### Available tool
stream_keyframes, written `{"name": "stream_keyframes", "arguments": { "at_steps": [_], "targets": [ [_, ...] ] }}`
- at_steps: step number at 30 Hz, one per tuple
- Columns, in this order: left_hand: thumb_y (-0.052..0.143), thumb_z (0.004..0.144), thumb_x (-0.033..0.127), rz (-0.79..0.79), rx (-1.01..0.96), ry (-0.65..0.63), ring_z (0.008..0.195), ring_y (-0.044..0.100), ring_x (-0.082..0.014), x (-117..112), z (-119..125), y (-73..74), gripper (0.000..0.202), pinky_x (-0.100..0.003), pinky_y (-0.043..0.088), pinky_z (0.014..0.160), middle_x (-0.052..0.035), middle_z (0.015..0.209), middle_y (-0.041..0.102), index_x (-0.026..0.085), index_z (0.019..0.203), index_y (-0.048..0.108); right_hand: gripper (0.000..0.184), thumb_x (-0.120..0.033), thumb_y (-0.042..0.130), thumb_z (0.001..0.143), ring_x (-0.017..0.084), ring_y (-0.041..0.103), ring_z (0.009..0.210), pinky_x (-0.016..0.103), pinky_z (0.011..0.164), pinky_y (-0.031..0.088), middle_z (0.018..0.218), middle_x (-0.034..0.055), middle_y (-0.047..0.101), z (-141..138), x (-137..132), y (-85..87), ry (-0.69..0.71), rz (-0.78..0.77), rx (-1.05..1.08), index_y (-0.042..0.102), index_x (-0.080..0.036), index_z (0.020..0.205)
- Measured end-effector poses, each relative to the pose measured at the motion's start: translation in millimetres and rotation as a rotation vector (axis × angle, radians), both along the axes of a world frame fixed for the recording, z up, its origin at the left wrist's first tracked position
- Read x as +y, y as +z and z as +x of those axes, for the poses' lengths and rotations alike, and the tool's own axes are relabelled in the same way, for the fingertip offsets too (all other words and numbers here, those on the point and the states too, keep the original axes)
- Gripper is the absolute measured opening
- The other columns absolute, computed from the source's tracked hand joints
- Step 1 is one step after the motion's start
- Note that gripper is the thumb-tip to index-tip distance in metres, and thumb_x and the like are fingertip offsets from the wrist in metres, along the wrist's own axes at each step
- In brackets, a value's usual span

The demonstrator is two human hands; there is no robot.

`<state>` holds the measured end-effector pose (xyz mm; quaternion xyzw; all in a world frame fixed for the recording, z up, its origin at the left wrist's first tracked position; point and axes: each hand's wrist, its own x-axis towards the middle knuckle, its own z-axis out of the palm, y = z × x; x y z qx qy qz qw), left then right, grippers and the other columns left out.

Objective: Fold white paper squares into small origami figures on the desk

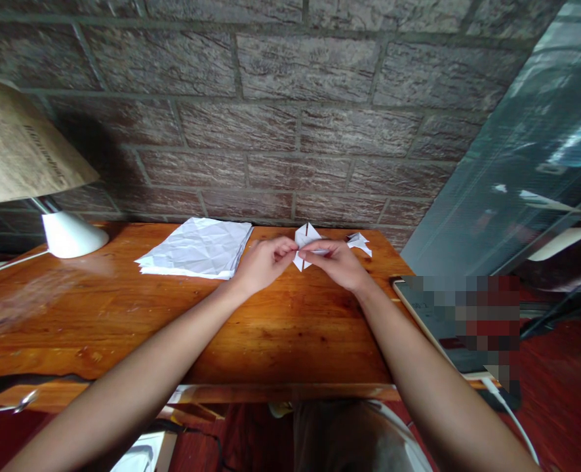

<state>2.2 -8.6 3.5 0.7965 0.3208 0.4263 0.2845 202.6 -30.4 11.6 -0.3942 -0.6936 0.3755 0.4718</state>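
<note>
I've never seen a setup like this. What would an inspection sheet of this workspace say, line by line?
Surface: wooden tabletop, brown, with pale streaks at left.
Job's things: folded white paper between the hands; stack of creased paper to its left; smaller folded piece to its right.
Clutter: lamp at left; flat dark device at right, partly pixelated.
Grips: left grip and right grip both pinch the folded white paper.
Cables: lamp cable, white; device cable, white.
Surroundings: brick-patterned wall behind; translucent panel at right.
</note>
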Motion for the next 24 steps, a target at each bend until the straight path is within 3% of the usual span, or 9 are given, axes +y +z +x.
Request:
{"name": "stream_keyframes", "arguments": {
  "at_steps": [10,24],
  "targets": [
    [0.059,0.087,0.019,0.222,0.313,0.133,0.069,0.071,-0.0158,-8,-3,8.1,0.012,-0.025,0.048,0.067,-0.0005,0.076,0.076,0.021,0.086,0.071,0.029,-0.047,0.077,0.077,0.017,0.062,0.074,0.032,0.077,0.047,0.076,0.0020,0.071,-1,1,-2.8,0.005,0.023,-0.071,0.075,-0.019,0.074],
    [0.060,0.090,0.020,0.225,0.321,0.133,0.073,0.075,-0.0186,-14,0,12.2,0.016,-0.025,0.050,0.068,-0.0039,0.083,0.080,0.019,0.094,0.076,0.015,-0.034,0.075,0.072,0.016,0.062,0.069,0.030,0.072,0.050,0.075,0.0013,0.072,-4,1,-5.9,-0.089,0.012,-0.001,0.072,-0.019,0.074]
  ]
}}
